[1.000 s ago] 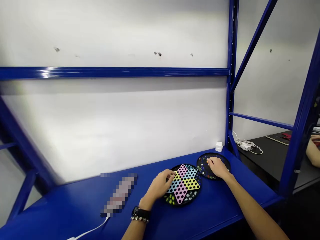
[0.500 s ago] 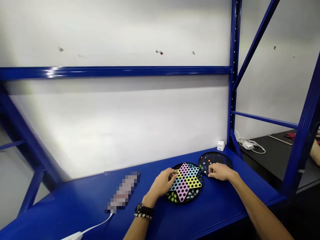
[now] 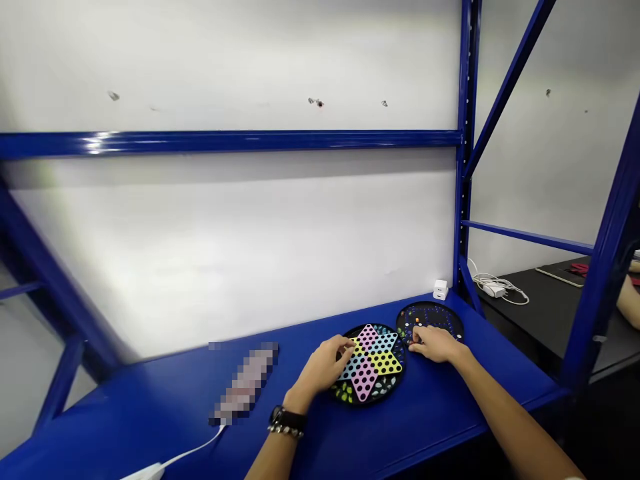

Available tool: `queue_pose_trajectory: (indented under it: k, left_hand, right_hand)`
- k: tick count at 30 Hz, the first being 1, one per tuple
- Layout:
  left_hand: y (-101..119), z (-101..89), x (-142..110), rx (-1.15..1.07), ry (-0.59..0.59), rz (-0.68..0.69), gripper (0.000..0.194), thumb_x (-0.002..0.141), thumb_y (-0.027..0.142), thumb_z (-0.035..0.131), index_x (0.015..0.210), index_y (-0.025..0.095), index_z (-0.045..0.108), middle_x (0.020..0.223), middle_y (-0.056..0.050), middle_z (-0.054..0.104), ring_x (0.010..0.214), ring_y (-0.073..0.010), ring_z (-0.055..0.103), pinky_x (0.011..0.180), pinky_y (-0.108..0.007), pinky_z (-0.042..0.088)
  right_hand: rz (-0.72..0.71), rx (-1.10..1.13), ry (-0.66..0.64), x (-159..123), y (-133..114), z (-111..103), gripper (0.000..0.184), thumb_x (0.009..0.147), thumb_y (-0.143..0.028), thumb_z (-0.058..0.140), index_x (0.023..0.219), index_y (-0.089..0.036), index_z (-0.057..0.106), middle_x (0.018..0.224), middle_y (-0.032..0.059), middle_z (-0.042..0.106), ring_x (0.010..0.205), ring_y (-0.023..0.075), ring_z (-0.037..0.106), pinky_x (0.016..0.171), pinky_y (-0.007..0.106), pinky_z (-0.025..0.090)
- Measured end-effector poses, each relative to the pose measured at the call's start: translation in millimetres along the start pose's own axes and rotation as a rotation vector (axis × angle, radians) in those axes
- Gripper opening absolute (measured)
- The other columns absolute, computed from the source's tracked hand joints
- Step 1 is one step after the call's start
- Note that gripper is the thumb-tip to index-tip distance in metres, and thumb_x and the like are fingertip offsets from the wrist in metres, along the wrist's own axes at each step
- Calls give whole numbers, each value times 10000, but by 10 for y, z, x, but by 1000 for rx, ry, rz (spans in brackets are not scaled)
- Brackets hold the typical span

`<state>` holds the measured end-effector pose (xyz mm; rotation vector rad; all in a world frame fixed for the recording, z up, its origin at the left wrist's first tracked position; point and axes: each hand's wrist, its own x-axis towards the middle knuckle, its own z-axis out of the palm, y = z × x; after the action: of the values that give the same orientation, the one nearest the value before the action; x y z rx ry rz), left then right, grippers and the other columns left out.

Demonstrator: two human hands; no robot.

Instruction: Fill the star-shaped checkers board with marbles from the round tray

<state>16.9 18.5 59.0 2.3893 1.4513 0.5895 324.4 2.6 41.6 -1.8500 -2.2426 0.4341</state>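
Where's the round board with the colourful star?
In the head view, the star board lies low, right of centre, on the blue tabletop, with the left hand at its left edge and a dark tray at upper right.

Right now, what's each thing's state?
Pink, blue and yellow star-shaped board: flat on nearer round black tray
Farther round black tray: flat, small orange piece on it
Left hand: curled at board, grip unclear
Right hand: curled at farther tray, grip unclear
Pixelated oblong: flat, white cable at near end
White plastic cubes: apparently stacked
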Motion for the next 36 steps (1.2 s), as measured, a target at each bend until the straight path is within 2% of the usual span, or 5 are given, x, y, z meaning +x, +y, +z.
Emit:
queue_pose_trajectory:
  k: [9,21,25,32,36]
  left_hand:
    - [-11,17,-2,-8,1,-4,368,908,449,420,1024,213,677,1055,-80,700,966,-244,635,855,-349,487]
    - [-2,15,0,2,-3,-11,338,901,421,436,1012,217,681,1031,-69,705,956,-236,642,862,-337,483]
    - [-15,18,-1,6,-3,-11,331,899,415,434,1017,226,678,1037,-66,703,958,-230,641,858,-332,480]
    - [-28,14,-11,0,1,-6,310,901,399,441,1013,228,675,1047,-60,702,972,-231,638,849,-329,475]
    - [-34,21,-11,3,0,-10,325,905,418,433,1017,233,675,1051,-52,700,979,-223,632,864,-325,471]
  right_hand:
    - [-25,-19,21,-13,-100,22,275,915,-375,483,1101,-255,646,1014,78,681,965,255,635,789,327,408]
    - [0,86,38,66,-18,102,166,859,-371,560,921,-232,627,943,39,677,896,216,618,705,271,375]
    - [50,321,150,103,16,43,201,853,-403,559,830,-206,589,767,8,630,710,156,573,603,238,344]
    - [123,1268,169,371,270,-212,311,918,-470,309,806,-220,456,532,-100,272,372,72,164,381,196,196]
    - [216,1058,276,721,301,-241,233,919,-327,304,789,-204,453,570,-52,431,382,69,289,380,185,245]
